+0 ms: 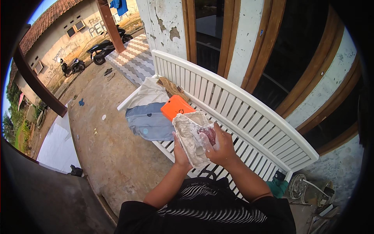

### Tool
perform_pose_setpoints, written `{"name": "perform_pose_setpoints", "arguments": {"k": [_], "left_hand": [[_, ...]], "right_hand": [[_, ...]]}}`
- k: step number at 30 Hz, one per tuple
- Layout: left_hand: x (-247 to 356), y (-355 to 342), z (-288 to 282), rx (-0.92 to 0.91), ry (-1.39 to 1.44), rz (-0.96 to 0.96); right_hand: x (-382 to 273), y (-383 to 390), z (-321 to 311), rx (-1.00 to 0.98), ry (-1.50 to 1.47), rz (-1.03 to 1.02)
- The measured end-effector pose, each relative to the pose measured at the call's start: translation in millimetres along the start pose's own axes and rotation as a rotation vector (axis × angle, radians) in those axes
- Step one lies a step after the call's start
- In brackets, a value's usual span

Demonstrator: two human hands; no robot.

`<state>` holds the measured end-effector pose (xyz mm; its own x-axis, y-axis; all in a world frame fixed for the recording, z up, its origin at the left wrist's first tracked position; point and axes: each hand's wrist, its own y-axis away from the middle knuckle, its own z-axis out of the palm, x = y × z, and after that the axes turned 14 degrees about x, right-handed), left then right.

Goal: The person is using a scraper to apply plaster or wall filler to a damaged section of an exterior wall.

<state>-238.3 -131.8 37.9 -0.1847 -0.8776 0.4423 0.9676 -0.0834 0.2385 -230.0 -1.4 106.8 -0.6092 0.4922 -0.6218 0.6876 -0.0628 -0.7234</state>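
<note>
1. Judging by the grip, the step goes best with the white tray (189, 137) kept steady and tilted while its inside is rubbed evenly.
2. The left hand (180, 153) is closed under the tray's lower edge.
3. The right hand (220, 147) presses a reddish pad (208, 134) into it, fingers curled.
4. The tray sits at frame centre, above the white desk (230, 113).

Orange box (176, 107), wht slatted bench (249, 113), blue cloth (150, 123).

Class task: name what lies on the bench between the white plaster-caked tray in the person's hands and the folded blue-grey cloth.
In the head view, an orange box lies between the tray and cloth.
</note>
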Motion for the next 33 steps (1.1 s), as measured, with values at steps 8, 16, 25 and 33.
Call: {"name": "perform_pose_setpoints", "arguments": {"k": [8,16,25,33], "left_hand": [[18,12,-2,-0.004,0.002,0.039],[4,21,-1,-0.019,-0.067,0.064],[11,17,-7,0.010,0.006,0.086],[22,6,-14,-0.020,0.067,0.103]], "right_hand": [[9,-24,-7,0.106,0.105,0.170],[11,-1,22,0.126,-0.132,0.282],[-5,-4,11,-0.123,-0.122,0.384],[0,-25,-20,-0.025,0.046,0.347]]}}
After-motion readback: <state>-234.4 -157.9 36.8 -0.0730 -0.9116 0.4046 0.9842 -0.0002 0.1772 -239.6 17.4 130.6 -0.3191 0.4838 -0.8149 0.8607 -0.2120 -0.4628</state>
